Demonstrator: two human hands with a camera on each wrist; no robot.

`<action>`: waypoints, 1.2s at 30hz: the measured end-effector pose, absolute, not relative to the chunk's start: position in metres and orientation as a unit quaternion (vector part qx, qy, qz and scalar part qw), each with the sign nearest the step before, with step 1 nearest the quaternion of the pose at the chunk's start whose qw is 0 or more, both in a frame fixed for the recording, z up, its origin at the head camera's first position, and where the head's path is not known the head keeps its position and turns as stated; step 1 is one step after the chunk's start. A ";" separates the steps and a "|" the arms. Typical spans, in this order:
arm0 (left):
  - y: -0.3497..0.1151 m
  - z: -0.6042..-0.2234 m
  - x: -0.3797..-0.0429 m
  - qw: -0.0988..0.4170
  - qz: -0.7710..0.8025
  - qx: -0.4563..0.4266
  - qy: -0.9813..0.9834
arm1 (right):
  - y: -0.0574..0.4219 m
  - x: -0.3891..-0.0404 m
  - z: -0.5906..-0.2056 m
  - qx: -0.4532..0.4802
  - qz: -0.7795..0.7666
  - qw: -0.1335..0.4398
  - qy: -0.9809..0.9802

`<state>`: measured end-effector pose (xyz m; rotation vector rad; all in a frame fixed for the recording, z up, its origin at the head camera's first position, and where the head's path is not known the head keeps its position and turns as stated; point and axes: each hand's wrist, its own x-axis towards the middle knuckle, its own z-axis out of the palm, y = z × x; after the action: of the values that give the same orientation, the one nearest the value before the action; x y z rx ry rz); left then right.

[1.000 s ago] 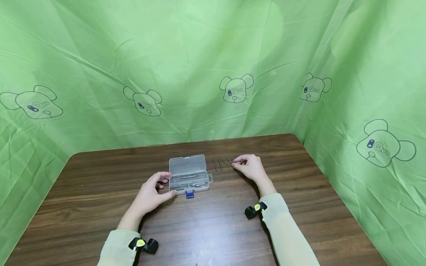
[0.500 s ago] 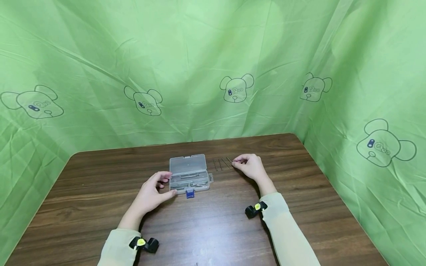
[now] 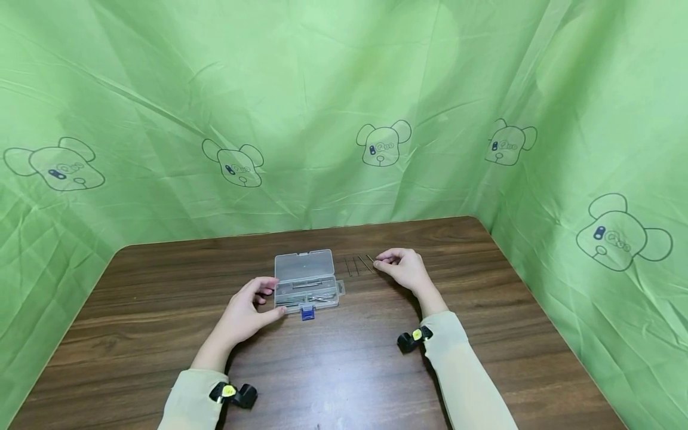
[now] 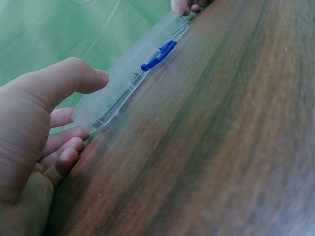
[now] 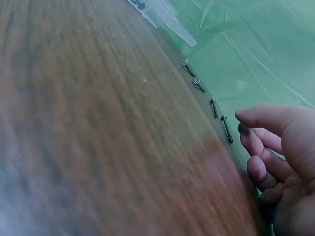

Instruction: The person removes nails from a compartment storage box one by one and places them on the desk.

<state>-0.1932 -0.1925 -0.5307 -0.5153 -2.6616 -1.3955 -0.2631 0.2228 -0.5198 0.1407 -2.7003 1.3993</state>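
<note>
Head view: left hand (image 3: 242,312), fingers grasping the clear box (image 3: 303,266).
Right hand (image 3: 406,272), fingers released, just beside the nails (image 5: 196,81) on the bench (image 3: 344,364).

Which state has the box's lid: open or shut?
Open: the lid is folded back behind the box, exposing nails inside.

Green cloth (image 3: 306,65) hangs across the upper half of the head view and down both sides, creased and wrinkled, with a corner fold slanting down from the upper right. Five outlined, round-eared animal heads (image 3: 380,154) are spread across it. A dark brown, wood-grained desk (image 3: 344,343) with rounded far corners fills the lower middle, a pale patch of light (image 3: 329,407) shining near the bottom edge.
</note>
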 end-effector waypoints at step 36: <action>-0.193 -0.533 -0.194 0.049 -0.457 -0.168 -0.872 | 0.110 -0.244 -0.468 0.313 0.417 0.044 -0.852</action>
<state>-0.1944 -0.1930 -0.5331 -0.5105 -2.6566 -1.3934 -0.2440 0.1096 -0.4677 0.9576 -2.6046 1.2739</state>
